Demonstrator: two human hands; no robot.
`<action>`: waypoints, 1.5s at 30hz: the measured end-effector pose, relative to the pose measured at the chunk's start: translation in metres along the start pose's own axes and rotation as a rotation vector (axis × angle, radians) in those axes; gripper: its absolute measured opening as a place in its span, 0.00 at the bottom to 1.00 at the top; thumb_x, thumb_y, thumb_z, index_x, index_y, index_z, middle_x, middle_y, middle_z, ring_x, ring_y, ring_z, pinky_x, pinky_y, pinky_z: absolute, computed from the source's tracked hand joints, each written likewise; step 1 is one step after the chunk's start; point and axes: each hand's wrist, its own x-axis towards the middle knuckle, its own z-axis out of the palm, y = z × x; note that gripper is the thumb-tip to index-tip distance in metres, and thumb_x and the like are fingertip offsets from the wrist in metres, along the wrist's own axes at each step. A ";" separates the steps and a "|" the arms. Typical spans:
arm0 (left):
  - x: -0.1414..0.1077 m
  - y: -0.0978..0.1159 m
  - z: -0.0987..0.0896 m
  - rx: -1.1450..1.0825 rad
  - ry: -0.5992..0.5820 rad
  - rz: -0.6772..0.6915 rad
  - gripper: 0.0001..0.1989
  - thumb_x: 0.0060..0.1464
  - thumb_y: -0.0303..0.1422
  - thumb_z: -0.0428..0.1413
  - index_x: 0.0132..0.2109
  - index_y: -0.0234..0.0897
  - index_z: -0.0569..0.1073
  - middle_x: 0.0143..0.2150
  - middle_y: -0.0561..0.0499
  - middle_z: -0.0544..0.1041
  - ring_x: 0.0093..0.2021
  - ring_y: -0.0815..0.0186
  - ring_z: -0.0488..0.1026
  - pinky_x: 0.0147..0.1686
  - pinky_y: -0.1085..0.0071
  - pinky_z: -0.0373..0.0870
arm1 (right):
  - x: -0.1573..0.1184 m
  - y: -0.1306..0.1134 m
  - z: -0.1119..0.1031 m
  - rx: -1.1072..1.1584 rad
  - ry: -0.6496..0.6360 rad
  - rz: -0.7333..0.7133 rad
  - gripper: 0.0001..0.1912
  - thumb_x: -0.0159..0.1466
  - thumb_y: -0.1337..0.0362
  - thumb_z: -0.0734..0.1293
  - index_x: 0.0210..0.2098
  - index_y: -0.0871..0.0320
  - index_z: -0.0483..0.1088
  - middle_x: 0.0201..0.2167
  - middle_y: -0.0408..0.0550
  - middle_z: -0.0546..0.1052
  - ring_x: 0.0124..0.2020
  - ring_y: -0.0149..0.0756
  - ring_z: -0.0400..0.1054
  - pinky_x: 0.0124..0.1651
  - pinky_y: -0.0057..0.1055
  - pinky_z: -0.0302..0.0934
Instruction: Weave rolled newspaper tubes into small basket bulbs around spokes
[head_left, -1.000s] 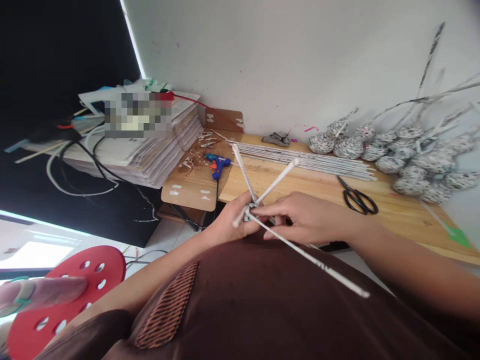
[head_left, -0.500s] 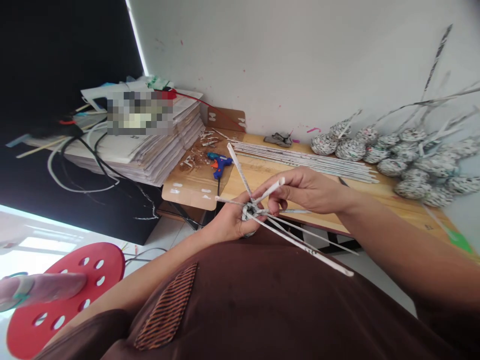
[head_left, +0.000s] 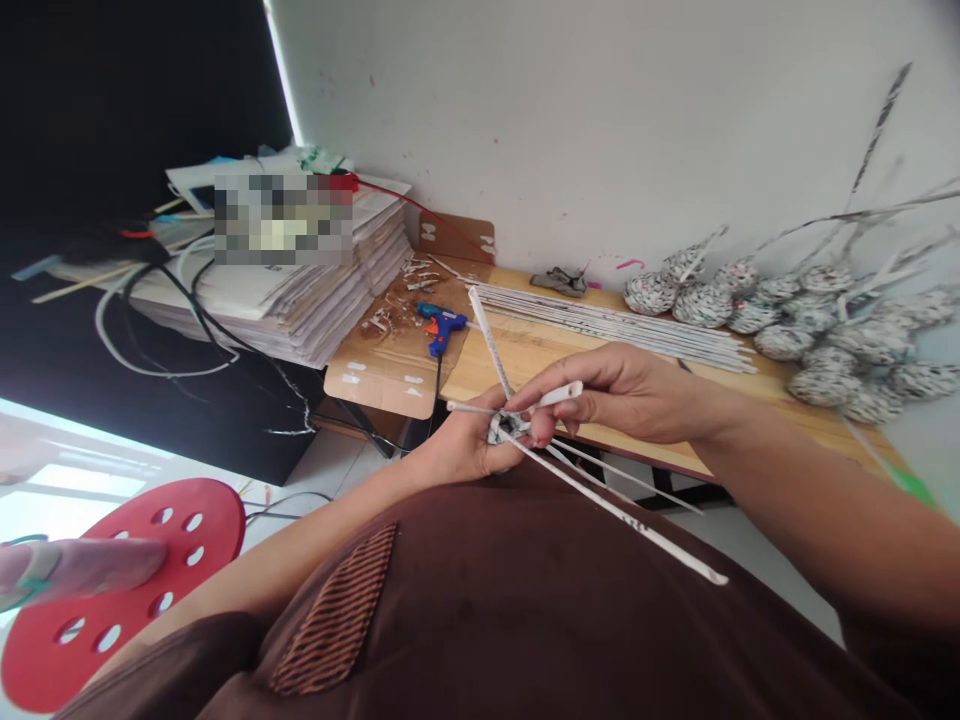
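Close to my body, my left hand (head_left: 461, 445) is wrapped round a small woven newspaper piece (head_left: 498, 432), which has a hollow at its top. Several rolled paper tubes fan out from it; a long paper tube (head_left: 637, 525) slants down to the right across my brown shirt. My right hand (head_left: 611, 395) comes in from the right, its thumb and fingers closed on a short, thick paper tube (head_left: 561, 394) beside the hollow. My palm and fingers hide the lower part of the woven piece.
Behind my hands, a wooden table (head_left: 487, 350) bears a blue glue gun (head_left: 445, 328), a row of paper tubes (head_left: 622, 325) and several woven paper balls (head_left: 703, 303). A paper stack (head_left: 337, 285) with cables stands left; a red stool (head_left: 187, 590) is lower left.
My right hand has moved closer in to the woven piece, its fingers now at the tube's base. The long tube has swung slightly lower. The view has shifted a little.
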 end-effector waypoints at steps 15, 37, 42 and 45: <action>-0.001 0.001 0.000 -0.009 -0.029 0.044 0.14 0.59 0.37 0.58 0.48 0.35 0.69 0.37 0.50 0.74 0.35 0.68 0.71 0.37 0.71 0.70 | 0.004 -0.021 -0.012 -0.336 0.172 0.280 0.18 0.63 0.49 0.70 0.25 0.54 0.79 0.22 0.43 0.78 0.23 0.29 0.68 0.25 0.28 0.57; 0.001 0.004 0.002 -0.020 0.010 0.105 0.10 0.58 0.35 0.59 0.43 0.35 0.68 0.32 0.54 0.70 0.30 0.71 0.67 0.32 0.75 0.68 | 0.006 -0.007 0.018 -0.828 0.487 -0.054 0.06 0.60 0.72 0.67 0.34 0.58 0.76 0.26 0.41 0.77 0.26 0.28 0.67 0.31 0.26 0.57; 0.002 0.005 0.002 -0.013 0.017 0.108 0.14 0.57 0.35 0.59 0.48 0.34 0.69 0.36 0.51 0.73 0.33 0.69 0.69 0.35 0.73 0.69 | 0.008 0.012 0.028 -1.086 0.518 -0.308 0.08 0.62 0.74 0.63 0.35 0.59 0.74 0.32 0.49 0.77 0.35 0.37 0.69 0.41 0.33 0.63; 0.002 0.004 0.002 -0.023 0.023 0.115 0.13 0.57 0.35 0.59 0.47 0.34 0.69 0.35 0.51 0.73 0.33 0.69 0.69 0.36 0.73 0.70 | 0.008 0.019 0.035 -1.183 0.541 -0.381 0.10 0.66 0.72 0.62 0.35 0.61 0.75 0.30 0.51 0.75 0.33 0.39 0.68 0.41 0.36 0.64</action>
